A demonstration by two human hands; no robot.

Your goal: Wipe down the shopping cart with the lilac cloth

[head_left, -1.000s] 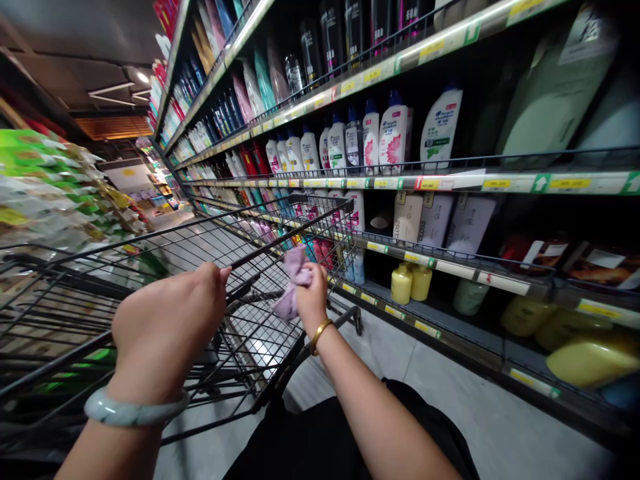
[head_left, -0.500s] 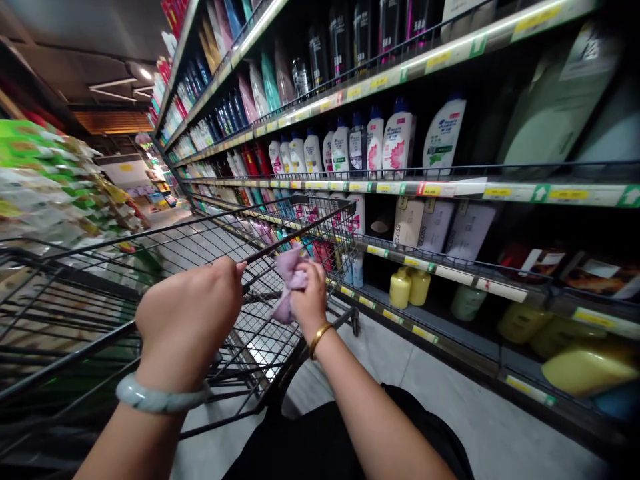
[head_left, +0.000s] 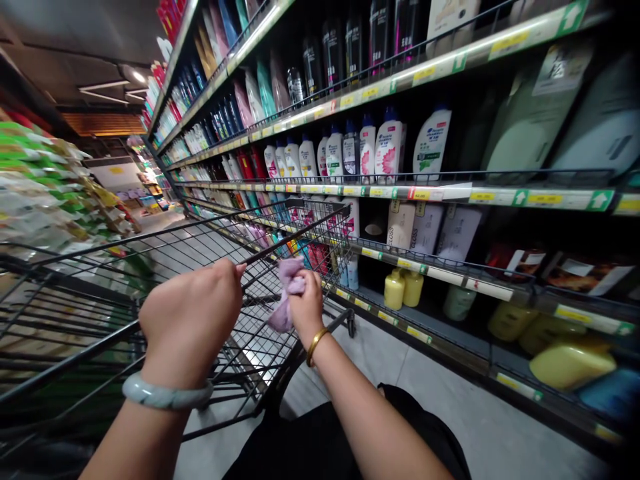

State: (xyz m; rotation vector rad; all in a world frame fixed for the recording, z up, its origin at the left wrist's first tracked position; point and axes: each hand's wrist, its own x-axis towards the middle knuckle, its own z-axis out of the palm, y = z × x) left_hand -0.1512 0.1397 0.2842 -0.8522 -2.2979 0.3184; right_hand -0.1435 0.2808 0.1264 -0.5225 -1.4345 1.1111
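Observation:
My left hand (head_left: 193,320), with a pale bangle at the wrist, is closed on the upper side rail of a black wire shopping cart (head_left: 295,233). Its fingers curl down out of sight. To the right, my right hand (head_left: 306,307), with a gold bangle, is closed around a crumpled lilac cloth (head_left: 284,300) beside the cart's wire side. Parts of the cloth stick out above and below the fingers. Through the wires, the cart's basket shows grey floor and no goods that I can make out.
Shelves (head_left: 450,273) of bottles run along the right, with white shampoo bottles (head_left: 387,147) at mid height and yellow bottles (head_left: 394,289) low down. Stacked green and white packages (head_left: 45,180) stand at the left. A tiled aisle (head_left: 173,243) leads away between them.
The shelves and their bottles have shifted slightly left in view. Both hands keep nearly the same place, the left on the cart and the right round the cloth.

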